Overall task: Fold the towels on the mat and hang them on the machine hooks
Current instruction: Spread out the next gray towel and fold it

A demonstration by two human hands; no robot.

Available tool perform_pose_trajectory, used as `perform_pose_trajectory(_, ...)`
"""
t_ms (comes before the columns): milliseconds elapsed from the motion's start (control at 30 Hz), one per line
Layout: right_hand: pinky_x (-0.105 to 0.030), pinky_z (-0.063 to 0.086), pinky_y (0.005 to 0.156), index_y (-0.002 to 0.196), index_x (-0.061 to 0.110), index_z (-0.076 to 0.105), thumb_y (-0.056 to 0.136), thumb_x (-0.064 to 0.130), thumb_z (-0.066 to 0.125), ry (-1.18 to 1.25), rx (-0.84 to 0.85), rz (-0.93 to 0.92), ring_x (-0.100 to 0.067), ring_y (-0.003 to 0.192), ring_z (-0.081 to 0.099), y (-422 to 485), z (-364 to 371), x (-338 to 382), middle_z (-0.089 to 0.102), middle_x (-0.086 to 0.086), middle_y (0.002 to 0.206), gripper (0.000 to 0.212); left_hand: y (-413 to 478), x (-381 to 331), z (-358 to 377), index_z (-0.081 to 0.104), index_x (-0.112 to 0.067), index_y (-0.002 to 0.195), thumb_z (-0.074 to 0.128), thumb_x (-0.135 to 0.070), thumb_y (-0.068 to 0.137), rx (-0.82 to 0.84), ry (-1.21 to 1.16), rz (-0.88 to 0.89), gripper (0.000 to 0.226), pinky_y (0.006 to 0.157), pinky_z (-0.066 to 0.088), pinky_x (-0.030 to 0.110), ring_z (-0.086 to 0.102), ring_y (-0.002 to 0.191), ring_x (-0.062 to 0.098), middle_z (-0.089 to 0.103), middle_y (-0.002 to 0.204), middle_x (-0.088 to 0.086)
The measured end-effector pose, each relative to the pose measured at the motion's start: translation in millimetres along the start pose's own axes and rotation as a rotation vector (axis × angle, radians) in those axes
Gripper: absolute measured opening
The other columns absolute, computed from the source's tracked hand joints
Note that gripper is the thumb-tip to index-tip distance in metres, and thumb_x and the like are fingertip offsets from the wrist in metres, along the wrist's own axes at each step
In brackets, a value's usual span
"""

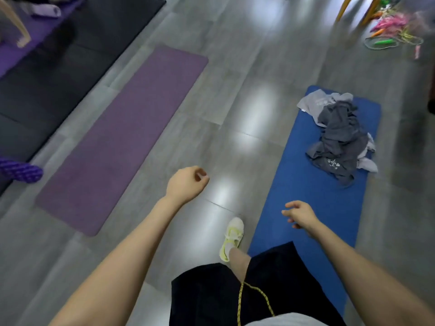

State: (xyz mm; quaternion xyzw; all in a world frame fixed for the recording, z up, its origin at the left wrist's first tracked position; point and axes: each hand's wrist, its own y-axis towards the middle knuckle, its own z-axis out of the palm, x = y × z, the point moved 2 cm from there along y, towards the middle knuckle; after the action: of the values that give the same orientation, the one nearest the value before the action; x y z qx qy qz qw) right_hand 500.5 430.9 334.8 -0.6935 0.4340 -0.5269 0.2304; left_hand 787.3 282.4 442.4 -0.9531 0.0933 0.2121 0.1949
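Both hands empty, out in front over the floor. Left hand (186,182) has its fingers loosely curled, gripping nothing, above the grey floor tiles (235,102). Right hand (300,214) is relaxed with fingers slightly spread, nothing in it, over the near end of the blue mat (306,196). Towels (339,149) sit ahead of the right hand and a bit to its right, well apart from it, in a crumpled pile on the far half of that mat. The dark grey towel (341,128) is on top of the light grey towel (317,100) (pale print on both, unreadable). Purple mat (122,137) lies flat to the left of the left hand, with the black mat (58,78) beyond it. Purple foam roller (21,171) is far left of the left hand. White-and-yellow shoe (233,236) is on the floor between the hands, just beside the blue mat's edge. Jump ropes (395,31) are tangled far ahead and to the right, blurred.
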Motion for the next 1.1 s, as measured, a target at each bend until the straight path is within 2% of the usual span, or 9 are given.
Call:
perform_pose_trajectory(233, -0.028, 0.039, 0.052, 0.106, 0.008, 0.055, 0.089, 0.007, 0.06, 0.147, -0.091, 0.05, -0.018, 0.065, 0.048, 77, -14, 95, 0.054, -0.007, 0.084, 0.018, 182, -53, -42, 0.068, -0.018, 0.094, 0.059, -0.034, 0.087, 0.116, 0.038, 0.164, 0.019, 0.075, 0.048, 0.029, 0.064, 0.087, 0.02, 0.07, 0.09, 0.002)
perform_pose_trajectory(400, -0.026, 0.04, 0.05, 0.103, 0.01, 0.055, 0.088, 0.009, 0.061, 0.24, -0.178, 0.145, -0.019, 0.064, 0.05, 130, -27, 132, 0.055, -0.007, 0.078, 0.016, 302, -113, -39, 0.068, -0.016, 0.094, 0.057, -0.031, 0.089, 0.298, 0.091, 0.331, 0.019, 0.076, 0.045, 0.027, 0.064, 0.088, 0.018, 0.07, 0.091, 0.001)
perform_pose_trajectory(567, -0.024, 0.034, 0.046, 0.104, 0.007, 0.055, 0.089, 0.01, 0.059, 0.463, -0.308, 0.274, -0.017, 0.056, 0.045, 184, -38, 156, 0.052, -0.007, 0.075, 0.015, 415, -187, -18, 0.067, -0.016, 0.096, 0.052, -0.033, 0.093, 0.432, 0.204, 0.515, 0.023, 0.069, 0.038, 0.023, 0.061, 0.088, 0.015, 0.064, 0.086, -0.005)
perform_pose_trajectory(700, -0.024, 0.036, 0.047, 0.097, 0.01, 0.055, 0.087, 0.009, 0.059, 0.557, -0.433, 0.329, -0.018, 0.057, 0.048, 229, -56, 171, 0.053, -0.004, 0.071, 0.01, 489, -245, 16, 0.066, -0.015, 0.1, 0.049, -0.034, 0.094, 0.536, 0.3, 0.636, 0.027, 0.07, 0.04, 0.024, 0.062, 0.092, 0.021, 0.068, 0.092, 0.002)
perform_pose_trajectory(833, -0.024, 0.04, 0.049, 0.1, 0.013, 0.056, 0.088, 0.012, 0.06, 0.621, -0.507, 0.343, -0.019, 0.064, 0.054, 269, -89, 176, 0.059, -0.006, 0.085, 0.013, 537, -306, 65, 0.065, -0.013, 0.107, 0.047, -0.033, 0.096, 0.59, 0.354, 0.692, 0.029, 0.069, 0.037, 0.023, 0.061, 0.094, 0.023, 0.067, 0.097, 0.005)
perform_pose_trajectory(933, -0.025, 0.043, 0.052, 0.102, 0.014, 0.056, 0.088, 0.014, 0.059, 0.676, -0.549, 0.362, -0.022, 0.071, 0.056, 305, -122, 174, 0.059, -0.005, 0.095, 0.014, 570, -346, 111, 0.063, -0.015, 0.107, 0.047, -0.034, 0.095, 0.609, 0.339, 0.664, 0.027, 0.073, 0.042, 0.026, 0.061, 0.093, 0.024, 0.065, 0.096, 0.004)
perform_pose_trajectory(1000, -0.028, 0.047, 0.059, 0.103, 0.015, 0.056, 0.088, 0.016, 0.058, 0.697, -0.559, 0.384, -0.02, 0.071, 0.056, 333, -143, 169, 0.059, -0.004, 0.099, 0.015, 590, -369, 144, 0.063, -0.017, 0.107, 0.048, -0.034, 0.094, 0.602, 0.324, 0.648, 0.026, 0.074, 0.043, 0.026, 0.06, 0.092, 0.023, 0.064, 0.097, 0.004)
perform_pose_trajectory(1100, -0.038, 0.052, 0.078, 0.104, 0.016, 0.059, 0.088, 0.021, 0.059, 0.669, -0.57, 0.42, -0.02, 0.081, 0.057, 378, -170, 156, 0.06, -0.002, 0.101, 0.017, 615, -398, 198, 0.063, -0.016, 0.105, 0.05, -0.032, 0.093, 0.592, 0.307, 0.655, 0.024, 0.073, 0.043, 0.026, 0.061, 0.09, 0.023, 0.064, 0.099, 0.005)
